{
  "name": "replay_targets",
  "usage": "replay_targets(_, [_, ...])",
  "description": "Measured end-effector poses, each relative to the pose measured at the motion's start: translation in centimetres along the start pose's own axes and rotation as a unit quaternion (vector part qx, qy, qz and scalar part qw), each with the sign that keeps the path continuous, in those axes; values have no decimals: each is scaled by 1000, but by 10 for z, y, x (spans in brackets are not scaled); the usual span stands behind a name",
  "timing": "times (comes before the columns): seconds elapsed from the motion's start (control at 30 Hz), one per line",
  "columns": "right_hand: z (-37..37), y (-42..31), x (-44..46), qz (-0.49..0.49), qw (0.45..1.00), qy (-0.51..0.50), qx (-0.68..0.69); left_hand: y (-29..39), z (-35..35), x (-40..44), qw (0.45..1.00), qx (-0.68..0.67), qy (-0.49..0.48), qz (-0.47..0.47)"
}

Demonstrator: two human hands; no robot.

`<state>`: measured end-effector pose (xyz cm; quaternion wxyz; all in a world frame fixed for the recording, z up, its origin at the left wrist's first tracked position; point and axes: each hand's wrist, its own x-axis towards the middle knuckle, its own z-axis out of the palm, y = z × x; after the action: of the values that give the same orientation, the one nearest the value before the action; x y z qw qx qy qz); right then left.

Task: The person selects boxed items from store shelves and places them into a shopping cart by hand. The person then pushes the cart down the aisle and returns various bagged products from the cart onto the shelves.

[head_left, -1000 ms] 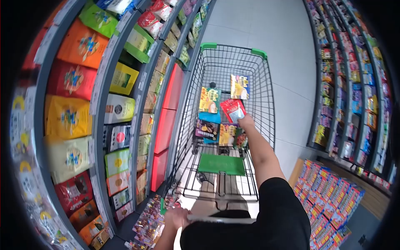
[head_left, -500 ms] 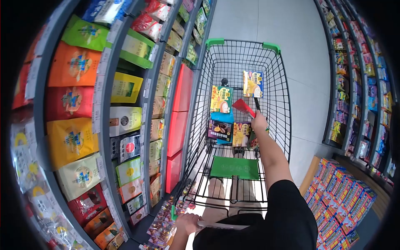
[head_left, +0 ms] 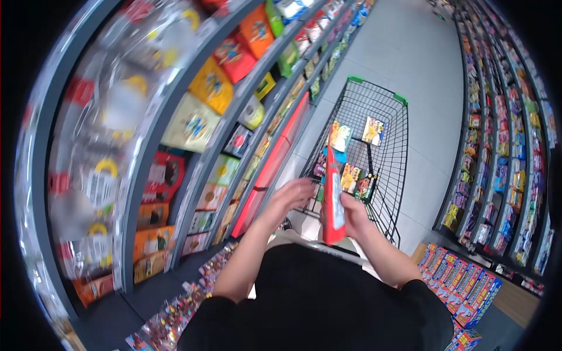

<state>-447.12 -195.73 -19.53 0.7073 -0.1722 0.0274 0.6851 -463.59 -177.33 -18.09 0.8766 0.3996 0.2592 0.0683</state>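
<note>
My right hand [head_left: 355,214] grips a long, narrow red package [head_left: 334,219] with a pale panel on one side. The package stands on edge in front of my body, over the near end of the shopping cart [head_left: 403,131]. My left hand [head_left: 291,198] is just left of the package, empty and slightly blurred, fingers stretched toward it. Inside the cart are a yellow box [head_left: 339,136], a blue-and-yellow box [head_left: 373,130], another yellow box [head_left: 350,177] and a dark box [head_left: 365,186]. Exactly what the red package contains is unclear.
Shelves of bagged goods [head_left: 211,85] run close along the left, with red boxes [head_left: 281,158] beside the cart. More stocked shelves [head_left: 489,134] line the right. Stacked blue-and-red boxes [head_left: 462,284] stand low at right. Grey floor [head_left: 404,52] stretches ahead.
My right hand has drawn the red package back from the cart toward my body. My left hand has left the cart handle and risen beside the package. The view has shifted and tilted.
</note>
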Motion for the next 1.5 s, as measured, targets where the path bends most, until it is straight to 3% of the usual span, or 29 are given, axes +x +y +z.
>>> replay_targets(0.03, [11,25,-7,46,996,-63,35,11,7,-7,996,-68,-61,9])
replay_targets(0.17, [60,102,-21,167,962,-172,128,17,21,-43,977,-177,-116,17])
replay_targets(0.23, [56,109,-28,189,979,-67,-41,45,39,-71,993,-96,-42,62])
replay_targets(0.27, [59,110,-31,128,985,15,-112,67,45,-88,997,-15,-3,77])
replay_targets(0.3, [65,107,-34,63,977,95,-181,72,42,-98,997,-18,-2,81])
replay_targets(0.37, [90,92,-40,53,998,-19,-20,79,34,-115,985,65,98,129])
replay_targets(0.47, [100,93,-52,48,994,-75,-69,83,29,-140,975,79,125,168])
replay_targets(0.53, [101,93,-56,38,950,-50,-307,78,20,-147,977,48,117,173])
replay_targets(0.67, [112,104,-58,64,947,-21,-313,79,16,-165,981,-36,123,142])
replay_targets(0.73, [120,111,-44,69,947,-39,-311,73,0,-167,972,-70,141,174])
replay_targets(0.77, [124,113,-47,65,952,-29,-297,64,-6,-161,971,-92,132,175])
replay_targets(0.83, [130,112,-38,131,956,-58,-256,66,-15,-161,944,-277,-50,174])
replay_targets(0.87, [90,108,-24,157,953,-116,-231,67,-12,-161,935,-311,-72,156])
replay_targets(0.97, [134,123,-13,194,968,-70,-141,39,-17,-145,948,-232,-132,172])
replay_targets(1.0, [117,124,-4,235,966,-70,-78,25,-25,-134,924,-307,-189,130])
replay_targets(1.1, [110,126,13,309,945,-102,-24,0,-44,-120,899,-316,-275,123])
replay_targets(1.13, [89,128,25,343,925,-163,-36,9,-37,-132,907,-322,-227,149])
replay_targets(1.17, [71,123,24,340,926,-160,-36,6,-43,-127,906,-323,-229,146])
replay_targets(1.23, [129,125,18,359,912,-168,-104,0,-62,-115,867,-273,-311,279])
replay_targets(1.27, [141,126,16,320,917,-177,-157,8,-62,-130,901,-274,-224,251])
replay_targets(1.3, [135,127,15,319,918,-175,-157,25,-49,-145,901,-276,-225,250])
replay_targets(1.33, [125,129,13,223,935,-104,-255,48,-30,-161,947,-199,-56,246])
replay_targets(1.37, [117,131,9,122,930,-27,-347,66,-15,-174,960,-116,113,230])
replay_targets(1.43, [139,117,2,140,980,-44,-132,75,-6,-183,962,-109,126,215])
replay_targets(1.5, [124,114,-2,160,982,-78,-58,73,-5,-185,940,-25,208,268])
